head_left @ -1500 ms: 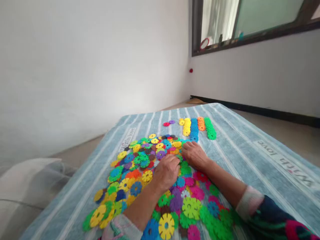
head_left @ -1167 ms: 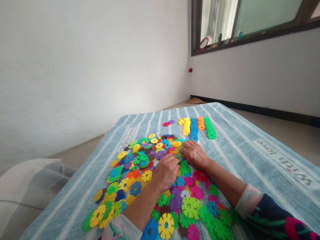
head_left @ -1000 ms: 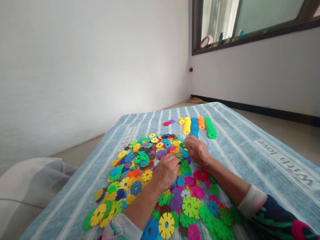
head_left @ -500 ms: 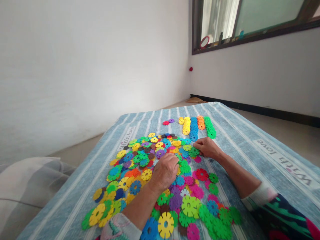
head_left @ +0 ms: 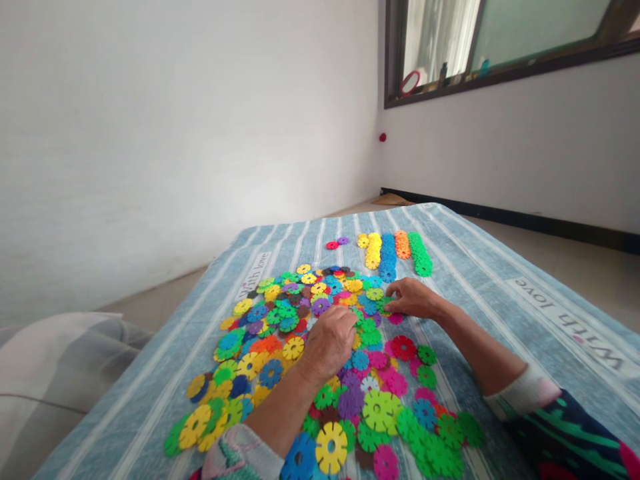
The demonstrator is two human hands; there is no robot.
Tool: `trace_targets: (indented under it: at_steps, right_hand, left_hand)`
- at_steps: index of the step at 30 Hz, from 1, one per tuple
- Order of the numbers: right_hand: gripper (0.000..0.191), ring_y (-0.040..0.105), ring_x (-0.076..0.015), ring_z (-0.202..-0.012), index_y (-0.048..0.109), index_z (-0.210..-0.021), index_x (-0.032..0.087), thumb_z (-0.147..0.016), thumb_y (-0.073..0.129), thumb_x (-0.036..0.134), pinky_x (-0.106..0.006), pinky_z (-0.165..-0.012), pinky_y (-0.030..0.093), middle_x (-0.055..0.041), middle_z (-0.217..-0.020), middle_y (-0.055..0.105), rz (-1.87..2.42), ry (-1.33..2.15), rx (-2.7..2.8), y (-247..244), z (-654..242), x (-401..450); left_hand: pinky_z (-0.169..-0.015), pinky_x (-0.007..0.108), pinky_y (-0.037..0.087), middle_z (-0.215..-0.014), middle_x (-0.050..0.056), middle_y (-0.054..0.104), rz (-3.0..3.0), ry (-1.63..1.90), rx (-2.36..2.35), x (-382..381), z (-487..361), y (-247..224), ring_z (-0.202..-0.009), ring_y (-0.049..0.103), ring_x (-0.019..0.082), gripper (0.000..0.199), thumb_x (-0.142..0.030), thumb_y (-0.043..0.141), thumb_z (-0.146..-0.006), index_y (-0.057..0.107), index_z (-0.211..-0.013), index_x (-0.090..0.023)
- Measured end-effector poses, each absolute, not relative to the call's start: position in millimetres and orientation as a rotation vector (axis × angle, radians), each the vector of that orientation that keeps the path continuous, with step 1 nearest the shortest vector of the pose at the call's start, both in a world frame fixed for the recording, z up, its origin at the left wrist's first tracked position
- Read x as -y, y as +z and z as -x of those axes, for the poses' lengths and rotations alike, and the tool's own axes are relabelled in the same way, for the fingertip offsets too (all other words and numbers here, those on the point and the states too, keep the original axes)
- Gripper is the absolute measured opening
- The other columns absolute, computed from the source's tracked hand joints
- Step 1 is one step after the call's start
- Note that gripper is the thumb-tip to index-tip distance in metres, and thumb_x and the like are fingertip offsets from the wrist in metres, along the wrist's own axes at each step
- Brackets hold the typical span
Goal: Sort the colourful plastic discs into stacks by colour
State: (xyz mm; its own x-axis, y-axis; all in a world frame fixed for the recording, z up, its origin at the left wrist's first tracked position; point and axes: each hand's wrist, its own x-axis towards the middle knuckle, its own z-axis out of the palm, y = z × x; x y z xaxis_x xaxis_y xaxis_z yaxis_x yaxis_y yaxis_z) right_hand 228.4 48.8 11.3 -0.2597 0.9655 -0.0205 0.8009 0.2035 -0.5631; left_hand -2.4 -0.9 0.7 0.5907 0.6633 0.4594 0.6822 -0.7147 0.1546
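Many notched plastic discs in mixed colours lie in a loose pile on a striped blue cloth. My left hand rests over the middle of the pile, its fingers curled; what they hold, if anything, is hidden. At the pile's right edge is my right hand, thumb and fingers apart, touching green discs. Beyond it are overlapping rows of yellow, blue, orange and green discs. A red disc and a purple disc lie left of the rows.
The striped cloth covers the table and bears printed words. A sheer white and grey fabric is at the lower left. White walls and a dark-framed window with a small round mirror stand behind.
My right hand has drawn slightly back from the green disc, and its fingers have spread. My left hand has hardly moved.
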Motion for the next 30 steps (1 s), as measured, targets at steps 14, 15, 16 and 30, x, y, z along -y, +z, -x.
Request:
trace_targets:
  at_steps: [14,15,16,30]
  right_hand:
    - [0.023,0.042,-0.0079,-0.049,0.053,-0.053,0.018,-0.053,0.074,0.027,-0.021,-0.046,0.025,0.0078,-0.047,0.046,1.518,0.891,1.915,0,-224,-51]
    - [0.023,0.043,-0.0077,-0.049,0.053,-0.054,0.018,-0.054,0.074,0.028,-0.02,-0.045,0.026,0.0078,-0.047,0.047,1.495,0.952,1.889,0,-225,-51]
    - [0.023,0.044,-0.0075,-0.048,0.053,-0.055,0.018,-0.056,0.073,0.029,-0.02,-0.045,0.028,0.0078,-0.047,0.048,1.473,1.012,1.86,-1,-226,-50]
    - [0.029,0.044,-0.0058,-0.037,0.051,-0.063,0.019,-0.055,0.075,0.033,-0.018,-0.036,0.032,0.0092,-0.044,0.049,1.301,1.343,1.504,0,-225,-45]
  left_hand:
    - [-0.075,0.032,0.05,-0.076,0.007,0.062,2.695,-0.674,1.102,1,3,0,-0.082,0.059,0.021,0.02,-0.007,0.042,-0.085,0.058,-0.077,-0.016]
    - [-0.075,0.032,0.05,-0.075,0.007,0.062,2.69,-0.68,1.099,1,3,0,-0.082,0.059,0.021,0.02,-0.007,0.042,-0.085,0.058,-0.077,-0.016]
    - [-0.074,0.032,0.05,-0.075,0.007,0.062,2.684,-0.69,1.1,1,3,0,-0.082,0.059,0.021,0.02,-0.007,0.042,-0.085,0.059,-0.078,-0.016]
    - [-0.066,0.029,0.047,-0.063,0.004,0.06,2.446,-1.025,1.247,2,2,4,-0.068,0.059,0.017,0.026,-0.008,0.043,-0.084,0.061,-0.068,-0.018]
